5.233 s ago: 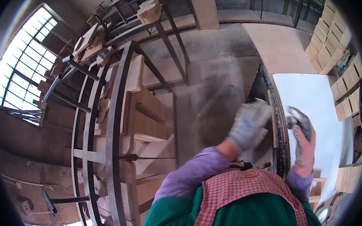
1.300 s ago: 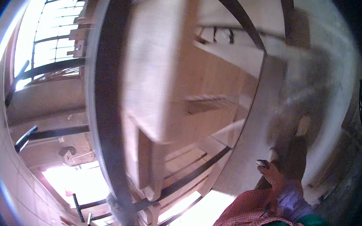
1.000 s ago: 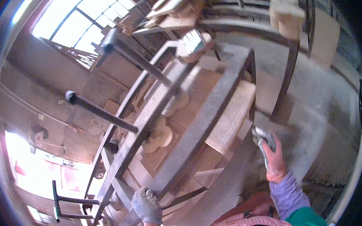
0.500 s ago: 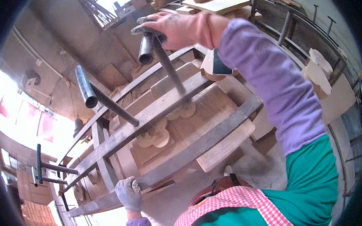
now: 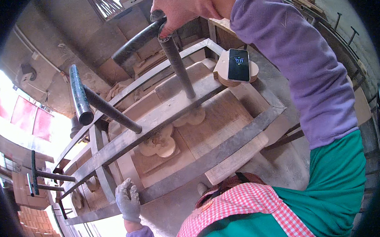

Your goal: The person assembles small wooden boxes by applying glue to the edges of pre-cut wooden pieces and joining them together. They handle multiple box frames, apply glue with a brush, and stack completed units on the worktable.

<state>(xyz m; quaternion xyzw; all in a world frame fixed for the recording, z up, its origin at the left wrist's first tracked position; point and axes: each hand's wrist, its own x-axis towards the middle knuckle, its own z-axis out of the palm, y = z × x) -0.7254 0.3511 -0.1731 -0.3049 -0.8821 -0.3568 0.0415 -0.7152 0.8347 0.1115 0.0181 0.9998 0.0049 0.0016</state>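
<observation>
My right hand, in a pinkish glove with dark fingertips, is closed on the dark T-handle of a screw clamp at the top. The handle's free end points left and slightly toward me. Below it, the threaded rod passes down through the middle bar of a metal clamping frame. My left hand, in a pale dusty glove, has its fingers curled over the frame's near rail. Under the frame lie wooden boards and lobed wooden blocks.
A second T-handled screw rises left of the first, with further handles at the far left. A phone rests on a stack of wooden pieces at the frame's right end. Brick-coloured blocks are piled at lower left.
The T-handle in my right hand has turned, its free end swinging leftward. My right arm has shifted, uncovering the phone. My left hand stays on the near rail.
</observation>
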